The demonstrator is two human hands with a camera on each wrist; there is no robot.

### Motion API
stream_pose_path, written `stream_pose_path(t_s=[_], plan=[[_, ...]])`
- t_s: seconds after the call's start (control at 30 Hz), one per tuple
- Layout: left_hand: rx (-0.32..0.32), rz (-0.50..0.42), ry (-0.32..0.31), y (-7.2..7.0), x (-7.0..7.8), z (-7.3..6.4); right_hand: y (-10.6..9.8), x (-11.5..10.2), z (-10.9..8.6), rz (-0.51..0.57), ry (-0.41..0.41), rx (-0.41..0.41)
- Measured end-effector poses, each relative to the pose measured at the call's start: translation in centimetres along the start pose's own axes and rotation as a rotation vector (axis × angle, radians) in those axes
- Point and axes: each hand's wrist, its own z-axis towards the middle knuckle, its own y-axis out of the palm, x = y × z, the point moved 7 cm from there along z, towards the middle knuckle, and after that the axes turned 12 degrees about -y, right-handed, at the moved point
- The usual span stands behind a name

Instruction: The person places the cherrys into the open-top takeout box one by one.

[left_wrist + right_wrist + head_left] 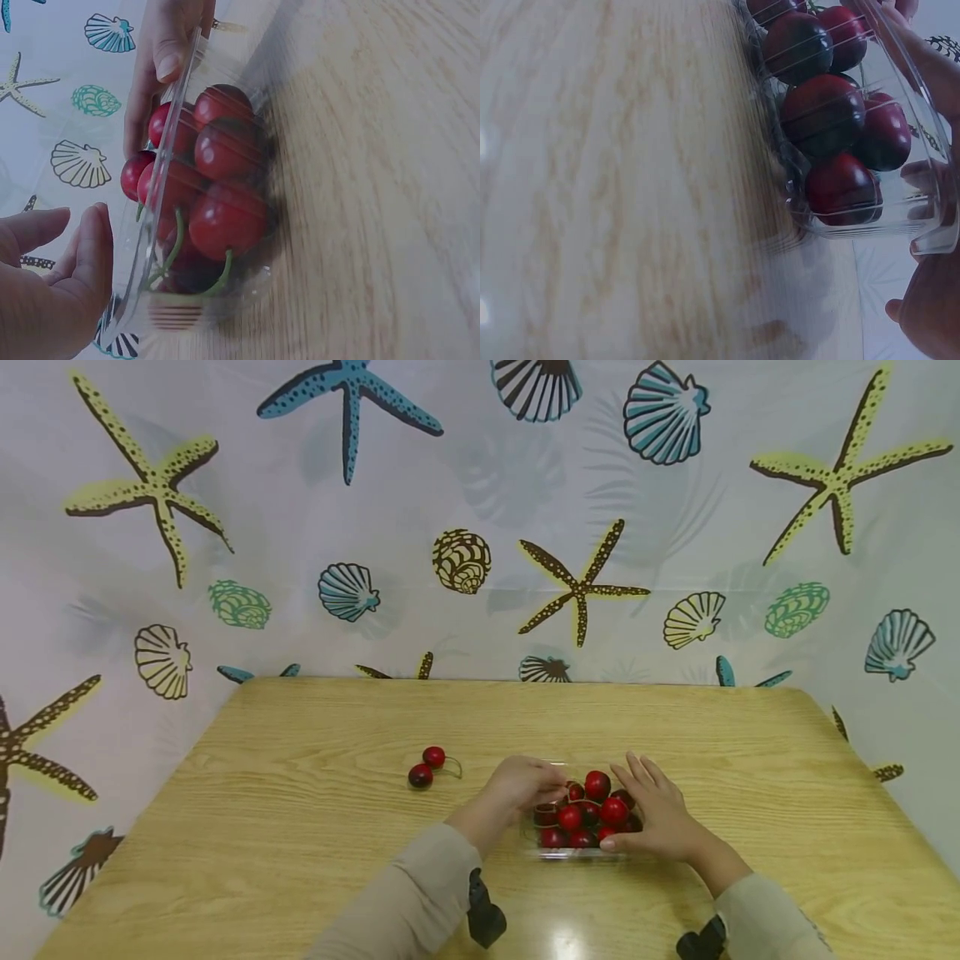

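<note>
A clear plastic box stands on the table, holding several red cherries, some with green stems. My left hand is at its left end, fingers lightly bent over the rim. In the left wrist view that hand's thumb and fingers are apart from each other, with nothing between them. My right hand is spread over the right end, its thumb at the front rim and its other fingers extended toward the back. The left wrist view shows the right thumb right at the rim beside the cherries.
Two more cherries lie on the wooden table left of the box, one with a curved stem. A white cloth printed with starfish and shells hangs behind and around the table. Black wrist cameras sit under both sleeves.
</note>
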Motion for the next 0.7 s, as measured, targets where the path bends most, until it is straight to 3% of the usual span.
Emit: stream_pose_path(t_s=[0.37,0.7], plan=[[0.034,-0.018,0.051,-2.8,0.2,-0.9,0.1,-0.1,0.0,0.001,-0.008,0.004],[0.103,-0.072,0.051,-5.8,-0.1,-1.3,0.1,0.2,-0.1,-0.005,-0.001,0.003]])
